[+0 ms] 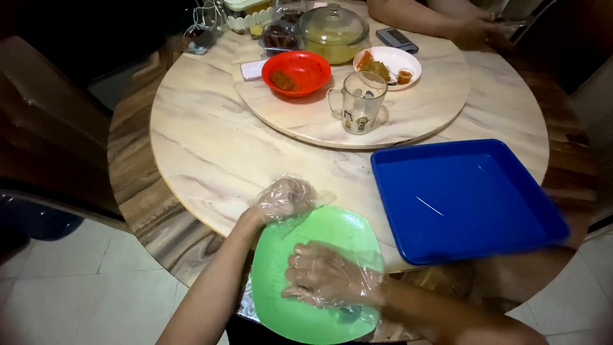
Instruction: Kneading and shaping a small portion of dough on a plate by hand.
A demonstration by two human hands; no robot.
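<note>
The green square plastic plate [313, 281], overhanging the round marble table [211, 153], is gripped at its rim by the gloved left hand [284, 199] and pressed flat by the right hand [325, 275], so it could likely be tipped off.

Gloved right hand [329, 276] presses green plate [306, 313]; left hand [284, 199] grips its rim.

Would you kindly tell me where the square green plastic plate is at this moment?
In the head view, the square green plastic plate lies at the near edge of the round marble table, under both gloved hands, just left of the blue rectangular tray.
</note>
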